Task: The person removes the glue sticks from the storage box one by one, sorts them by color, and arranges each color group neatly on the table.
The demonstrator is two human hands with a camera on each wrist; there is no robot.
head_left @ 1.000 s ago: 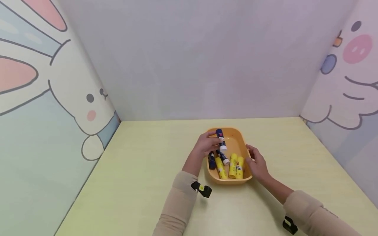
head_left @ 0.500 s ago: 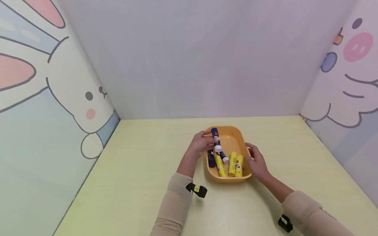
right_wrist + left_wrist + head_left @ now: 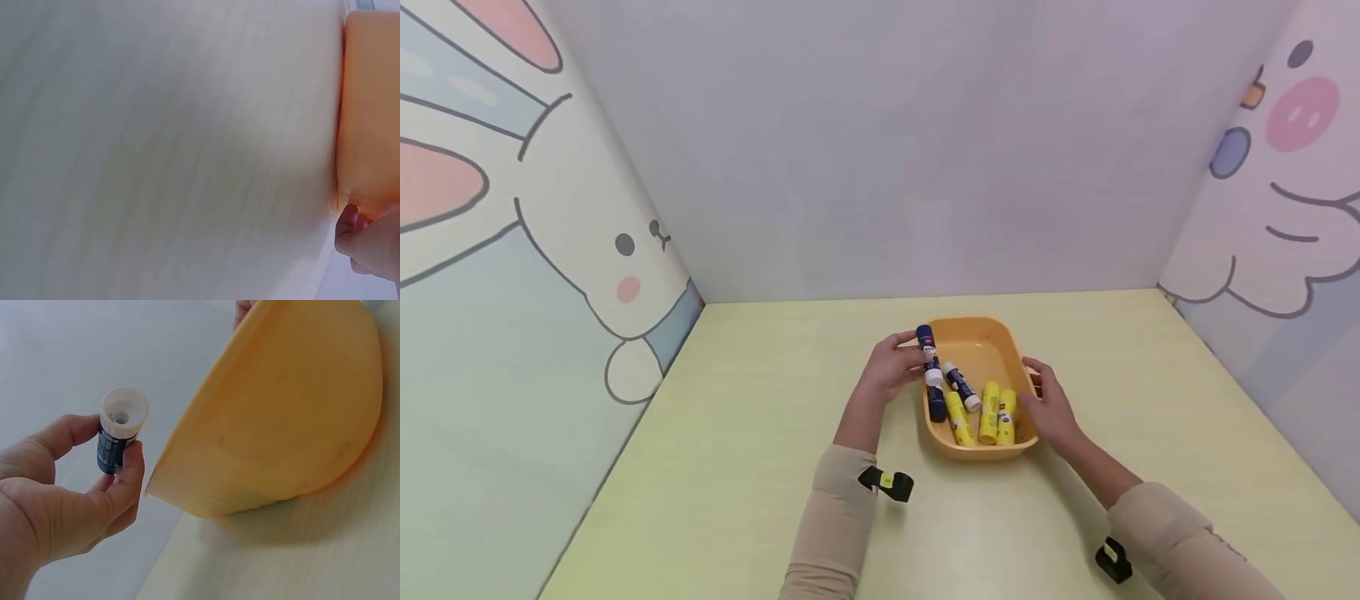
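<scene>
The left hand (image 3: 891,364) pinches a navy glue stick (image 3: 929,354) between thumb and fingers, its white end tipped down toward the person. The left wrist view shows that stick held up just beside the rim of the orange tray (image 3: 981,362), apart from it (the head view alone makes it seem to cross the left edge).

The right hand (image 3: 1051,408) is at the opposite side of the tray, its fingers curled at the rim; they appear to be gripping it, though the inner side of that grip is partly hidden.

Five glue sticks lie in the tray. A dark blue stick (image 3: 937,408) sits along the left wall, partly hidden behind the held one. A white-ended stick (image 3: 962,388) slants near the middle. Three yellow ones, a leaning stick (image 3: 960,421), a middle stick (image 3: 989,414) and a right-hand stick (image 3: 1006,418), are grouped toward the near side.

The work looks partway along: one stick is off the tray's floor and not yet released, while five remain inside. The tray itself stands on the pale desk (image 3: 775,417).
</scene>
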